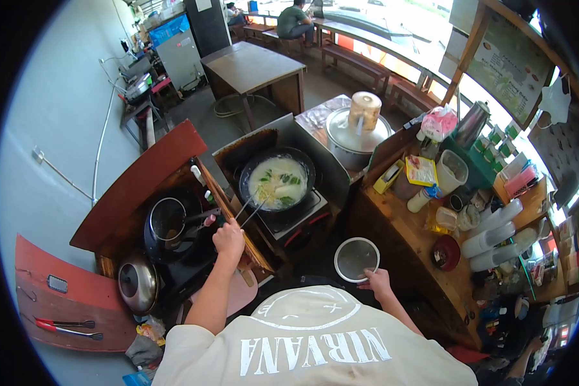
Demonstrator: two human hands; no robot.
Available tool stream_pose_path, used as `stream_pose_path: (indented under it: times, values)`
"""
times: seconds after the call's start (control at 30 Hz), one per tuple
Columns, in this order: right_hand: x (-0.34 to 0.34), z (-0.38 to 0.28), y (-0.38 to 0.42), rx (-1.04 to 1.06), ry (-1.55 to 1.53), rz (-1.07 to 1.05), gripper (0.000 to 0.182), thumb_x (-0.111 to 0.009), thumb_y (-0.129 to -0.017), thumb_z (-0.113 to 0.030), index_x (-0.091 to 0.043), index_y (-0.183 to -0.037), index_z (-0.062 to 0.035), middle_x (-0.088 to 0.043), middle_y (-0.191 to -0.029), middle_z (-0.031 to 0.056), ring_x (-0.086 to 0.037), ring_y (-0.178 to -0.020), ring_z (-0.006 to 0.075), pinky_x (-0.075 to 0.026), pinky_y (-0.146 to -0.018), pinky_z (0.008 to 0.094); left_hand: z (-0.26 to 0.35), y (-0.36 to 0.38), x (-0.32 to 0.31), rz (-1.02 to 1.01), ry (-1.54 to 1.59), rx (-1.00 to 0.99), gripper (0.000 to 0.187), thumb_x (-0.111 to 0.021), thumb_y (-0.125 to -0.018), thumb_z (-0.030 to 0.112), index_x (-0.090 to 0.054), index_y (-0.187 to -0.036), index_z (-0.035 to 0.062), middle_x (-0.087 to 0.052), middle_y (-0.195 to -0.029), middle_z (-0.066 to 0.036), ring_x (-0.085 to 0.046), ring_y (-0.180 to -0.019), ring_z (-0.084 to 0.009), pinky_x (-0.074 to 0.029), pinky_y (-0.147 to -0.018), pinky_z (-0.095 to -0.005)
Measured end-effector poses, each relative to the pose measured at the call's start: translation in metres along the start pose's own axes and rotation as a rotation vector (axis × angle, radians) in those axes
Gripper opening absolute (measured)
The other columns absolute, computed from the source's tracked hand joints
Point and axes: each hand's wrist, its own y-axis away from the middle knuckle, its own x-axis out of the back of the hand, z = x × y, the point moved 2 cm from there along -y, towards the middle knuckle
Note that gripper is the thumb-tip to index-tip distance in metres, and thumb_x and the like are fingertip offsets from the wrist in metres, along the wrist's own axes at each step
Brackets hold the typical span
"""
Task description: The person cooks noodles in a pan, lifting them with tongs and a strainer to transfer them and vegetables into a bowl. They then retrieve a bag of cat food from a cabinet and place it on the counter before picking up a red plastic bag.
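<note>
Food's well underway: your wok (309, 172) sits on the stove (296, 222) with pale, milky liquid (262, 175) in it, green leaves (294, 180) and yellowish strands or bits (278, 191) already in. Going by that, the ingredients look mostly combined. None of it is dished up as far as I can see; the mix is all in the wok, so dishing out looks undone. Can't judge doneness from this view.

Your left hand (229, 238) is closed around metal tongs (246, 207), fingers wrapped on the handle end, arms reaching over the near rim into the wok. Your right hand (377, 282) pinches the near edge of a round, pale-rimmed vessel (356, 258), held low, to the right of the stove and apart from the wok. No food made out in it.

Hard to make out: tong tips are lost in the liquid, so can't tell if they grip anything. Whatever lies under the surface is hidden. Vessel could be bowl or strainer, unclear. Right thumb and finger placement is small and partly behind the rim. Burner flame isn't visible. Far right counter (392, 219) items get dark and warped at the lens edge.
</note>
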Motion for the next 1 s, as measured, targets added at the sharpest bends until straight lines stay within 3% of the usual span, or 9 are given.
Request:
stream_pose_path:
  times: [0.47,0.67,1.0]
  values:
    - [-0.011,0.006,0.004,0.003,0.02,0.019,0.024,-0.052,-0.092,-0.006,-0.059,-0.105,0.013,-0.068,-0.088,0.0208,-0.07,-0.07,0.029,-0.061,-0.058,0.0376,-0.012,0.01,-0.012,0.039,0.151,0.037,0.048,-0.066,-0.086,0.033,-0.054,-0.123,0.0046,-0.066,-0.094,-0.014,-0.068,-0.085,-0.0319,-0.056,-0.07,-0.043]
    - [-0.013,0.008,0.006,-0.006,0.021,0.008,0.024,-0.052,-0.09,-0.005,-0.059,-0.105,0.0133,-0.067,-0.091,0.0212,-0.07,-0.072,0.0303,-0.061,-0.059,0.0375,-0.016,0.014,-0.022,0.111,0.274,0.042,0.047,-0.064,-0.088,0.032,-0.052,-0.124,0.004,-0.065,-0.095,-0.017,-0.066,-0.086,-0.0366,-0.054,-0.073,-0.0461]
    - [-0.014,0.016,0.003,-0.012,0.036,-0.01,0.021,-0.053,-0.09,-0.006,-0.061,-0.101,0.0102,-0.067,-0.089,0.0185,-0.07,-0.069,0.0293,-0.061,-0.058,0.0369,-0.017,0.016,-0.027,0.131,0.284,0.064,0.051,-0.064,-0.087,0.033,-0.05,-0.128,0.005,-0.066,-0.094,-0.016,-0.066,-0.085,-0.0353,-0.055,-0.069,-0.0452]
